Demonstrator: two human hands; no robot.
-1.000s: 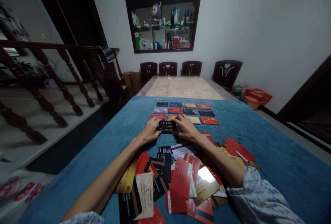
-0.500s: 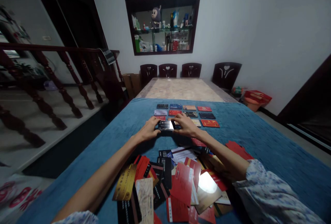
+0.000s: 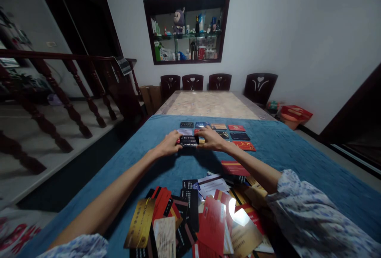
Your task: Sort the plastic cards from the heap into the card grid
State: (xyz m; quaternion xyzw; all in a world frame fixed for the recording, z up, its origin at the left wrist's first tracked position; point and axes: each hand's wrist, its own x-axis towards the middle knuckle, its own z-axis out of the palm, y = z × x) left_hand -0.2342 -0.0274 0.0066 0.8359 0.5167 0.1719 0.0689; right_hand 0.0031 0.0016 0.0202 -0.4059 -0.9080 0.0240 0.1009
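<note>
A black plastic card (image 3: pixel 189 141) with white print is held by its two short ends between my hands. The fingers of my left hand (image 3: pixel 166 144) close on its left end, and those of my right hand (image 3: pixel 212 139) on its right end. Just beyond are cards laid in rows: a blue card (image 3: pixel 203 124), a tan card (image 3: pixel 218 126), a red card (image 3: pixel 236 128), a pale lilac card (image 3: pixel 185 131), a dark navy card (image 3: pixel 239 136) and an orange-red card (image 3: pixel 244 145). My hands and the held card partly cover others.
Nearer me lies a loose overlapping heap of cards, with a gold card (image 3: pixel 139 223) and a red card (image 3: pixel 212 224) on top. Another red card (image 3: pixel 235 168) lies between heap and rows. Blue cloth (image 3: pixel 125 158) covers the table's near part. Dark chairs (image 3: pixel 220 82) stand behind.
The held black card has shifted slightly left and away from me, with both hands still on it. The bright glare on its right end has mostly gone. The view has tilted slightly.
</note>
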